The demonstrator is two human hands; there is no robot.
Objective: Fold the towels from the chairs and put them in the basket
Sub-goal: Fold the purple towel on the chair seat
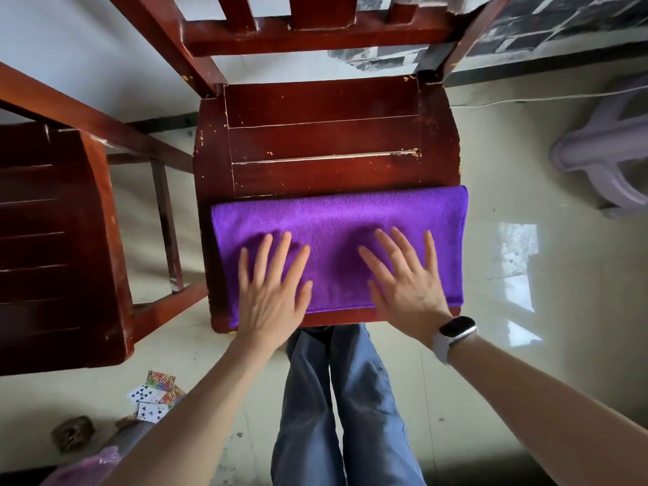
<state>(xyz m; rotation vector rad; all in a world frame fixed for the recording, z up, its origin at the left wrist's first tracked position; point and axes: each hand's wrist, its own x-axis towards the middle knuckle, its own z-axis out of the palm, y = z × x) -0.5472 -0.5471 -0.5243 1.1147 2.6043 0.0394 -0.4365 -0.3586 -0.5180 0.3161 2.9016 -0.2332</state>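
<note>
A second wooden chair (52,240) stands off to the left of the hands, with playing cards (154,398) scattered on the floor below it. The left hand (271,289) lies flat, fingers spread, palm down on a folded purple towel (343,219); just to its right the right hand (406,282), a white-strapped watch (454,333) on its wrist, presses down the same way, gripping nothing. The towel spans the front of the chair seat (322,135) under both palms. A pale plastic stool (603,159) stands well right.
</note>
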